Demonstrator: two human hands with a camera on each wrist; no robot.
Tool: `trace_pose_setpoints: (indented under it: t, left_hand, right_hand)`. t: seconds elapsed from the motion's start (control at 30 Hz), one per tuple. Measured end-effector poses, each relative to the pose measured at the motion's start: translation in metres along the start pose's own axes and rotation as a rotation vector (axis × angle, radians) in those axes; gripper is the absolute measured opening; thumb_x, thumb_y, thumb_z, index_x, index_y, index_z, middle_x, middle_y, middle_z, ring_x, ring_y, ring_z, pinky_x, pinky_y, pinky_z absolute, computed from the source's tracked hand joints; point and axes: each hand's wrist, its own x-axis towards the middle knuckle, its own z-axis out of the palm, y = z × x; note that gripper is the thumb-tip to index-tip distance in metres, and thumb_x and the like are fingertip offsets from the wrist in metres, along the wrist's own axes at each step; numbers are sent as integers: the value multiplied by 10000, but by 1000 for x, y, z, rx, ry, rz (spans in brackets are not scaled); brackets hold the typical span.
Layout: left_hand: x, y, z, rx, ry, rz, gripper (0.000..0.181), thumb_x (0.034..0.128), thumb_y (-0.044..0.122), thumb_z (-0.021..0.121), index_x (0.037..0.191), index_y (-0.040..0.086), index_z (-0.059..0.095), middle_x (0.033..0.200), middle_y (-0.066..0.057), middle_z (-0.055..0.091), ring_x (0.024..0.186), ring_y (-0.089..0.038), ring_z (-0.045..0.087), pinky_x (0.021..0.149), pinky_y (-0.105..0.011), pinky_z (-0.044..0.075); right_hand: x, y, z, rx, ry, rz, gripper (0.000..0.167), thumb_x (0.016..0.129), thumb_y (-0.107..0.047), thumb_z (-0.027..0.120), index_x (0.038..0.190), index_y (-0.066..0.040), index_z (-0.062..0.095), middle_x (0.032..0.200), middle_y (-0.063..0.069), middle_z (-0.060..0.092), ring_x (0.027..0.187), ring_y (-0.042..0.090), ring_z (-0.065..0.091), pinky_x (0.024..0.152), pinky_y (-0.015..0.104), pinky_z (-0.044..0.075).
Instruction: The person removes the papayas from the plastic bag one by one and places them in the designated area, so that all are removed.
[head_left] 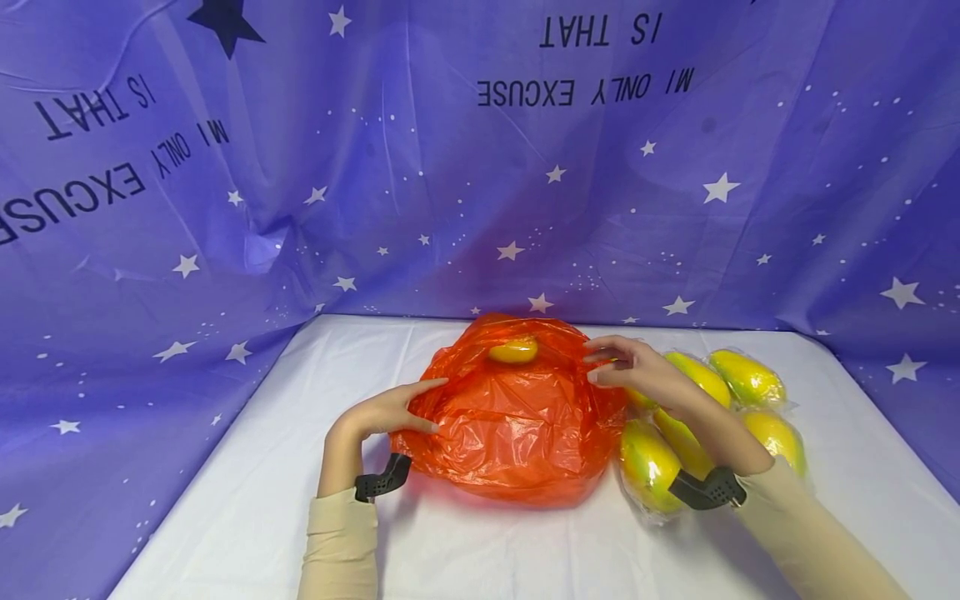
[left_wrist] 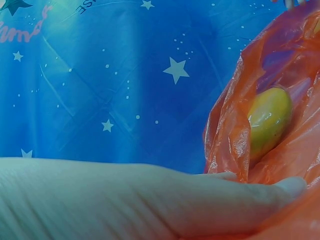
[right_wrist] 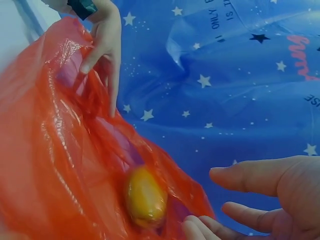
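Note:
A red plastic bag lies on the white table with its mouth spread. One yellow mango shows inside near the far side; it looks blurred in the right wrist view. At the bag's left edge, my left hand touches the plastic, its thumb and fingers spread apart. By the right edge of the mouth is my right hand, fingers apart and nothing held between them. In the right wrist view, that hand hovers beside the bag's rim, close to the mango.
Several yellow-green mangoes in clear wrapping, among them a front one and a far right one, lie right of the bag, partly beneath my right forearm. A purple star-patterned cloth hangs behind the white table.

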Motion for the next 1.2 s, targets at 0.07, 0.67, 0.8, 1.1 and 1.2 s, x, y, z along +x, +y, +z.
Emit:
trace_pose_setpoints:
  t: [0.07, 0.67, 0.8, 1.1, 1.2]
  left_hand:
    - [0, 0, 0, -1, -2, 2, 771, 833, 210, 752, 1498, 127, 370, 1505, -148, 359, 1382, -367, 289, 1102, -576, 231]
    - [0, -1, 0, -13, -1, -1, 770, 833, 204, 749, 1499, 135, 369, 1509, -145, 355, 1385, -366, 283, 1102, -579, 228]
    - [0, 0, 0, -8, -2, -1, 767, 836, 211, 745, 1500, 137, 368, 1506, -144, 359, 1382, -364, 289, 1100, -578, 234]
    - [1, -1, 0, 7, -6, -5, 770, 832, 220, 748, 1499, 144, 371, 1502, -149, 363, 1377, -363, 299, 1097, -575, 245]
    - [0, -1, 0, 5, -3, -4, 773, 830, 215, 750, 1499, 139, 370, 1503, -151, 361, 1378, -364, 297, 1097, -577, 241]
  right_hand:
    - [6, 0, 3, -2, -14, -6, 565, 876, -131, 702, 1363, 34, 468, 1300, 252, 542, 1114, 329, 585, 905, 384, 515]
    - [55, 1, 28, 170, -164, 76, 537, 957, -22, 543, 1414, 127, 302, 1163, 259, 563, 1047, 294, 618, 973, 541, 424]
    - [62, 3, 33, 197, -196, 90, 559, 955, -22, 541, 1422, 129, 275, 1142, 275, 555, 1104, 398, 573, 984, 563, 402]
    - [73, 7, 39, 232, -209, 131, 673, 943, -3, 541, 1501, 35, 166, 1227, 392, 475, 1121, 492, 524, 981, 576, 397]
    - [78, 9, 42, 219, -215, 160, 738, 934, -23, 566, 1533, -46, 133, 1219, 382, 492, 1107, 500, 525, 961, 565, 427]
